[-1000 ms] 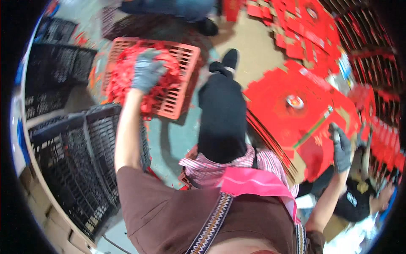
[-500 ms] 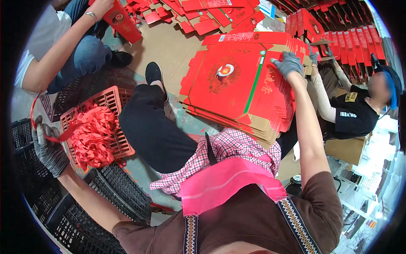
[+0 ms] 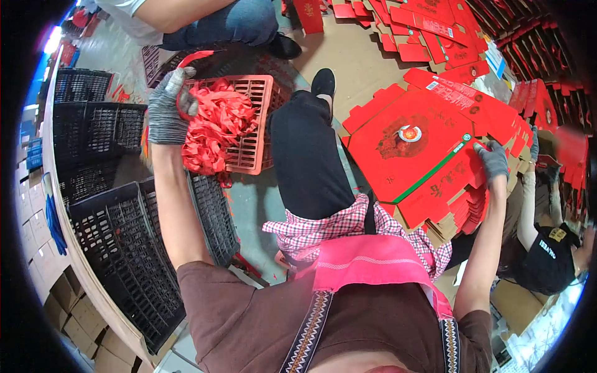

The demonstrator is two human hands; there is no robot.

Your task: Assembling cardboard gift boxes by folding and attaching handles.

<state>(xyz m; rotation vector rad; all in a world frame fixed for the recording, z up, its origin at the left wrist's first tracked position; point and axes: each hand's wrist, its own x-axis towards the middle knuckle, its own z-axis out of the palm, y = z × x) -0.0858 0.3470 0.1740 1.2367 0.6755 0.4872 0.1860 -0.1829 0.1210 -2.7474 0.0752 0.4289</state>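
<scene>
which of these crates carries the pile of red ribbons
The orange-red crate by the left hand: its colour and pile of red ribbons set it apart from the black crates at left.

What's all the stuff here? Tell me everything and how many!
Basket: one, salmon, left of centre
Ribbons: big heap, red, in basket
Crates: at least three, black, left
Box stack: one, red, right of centre
Other boxes: many, red, upper right
Cardboard: some, tan, top middle
Cartons: several, brown, lower left
First co-worker: one, blue jeans, top
Second co-worker: one, black shirt, right
Left hand: one, grey glove, holding ribbon near basket
Right hand: one, grey glove, on box stack
Apron: one, pink, lower middle
</scene>
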